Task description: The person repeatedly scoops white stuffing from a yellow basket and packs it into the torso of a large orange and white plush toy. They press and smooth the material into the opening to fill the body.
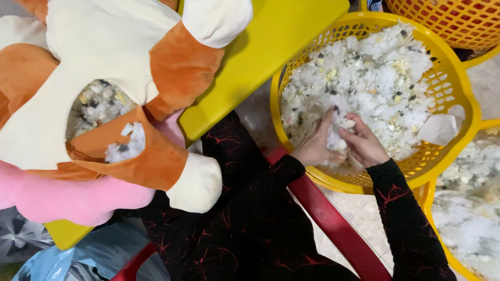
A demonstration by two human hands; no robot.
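Both arms reach forward and to the right, sleeved to the wrists in black fabric with thin red crackle lines. The left hand lies palm down, fingers curled and pressed inward toward the other hand, thumb side up. The right hand faces it from the right, wrist bent, its fingers hooked and closing toward the left fingertips. The two hands sit close together, fingertips nearly meeting, cupped around a small white clump between them.
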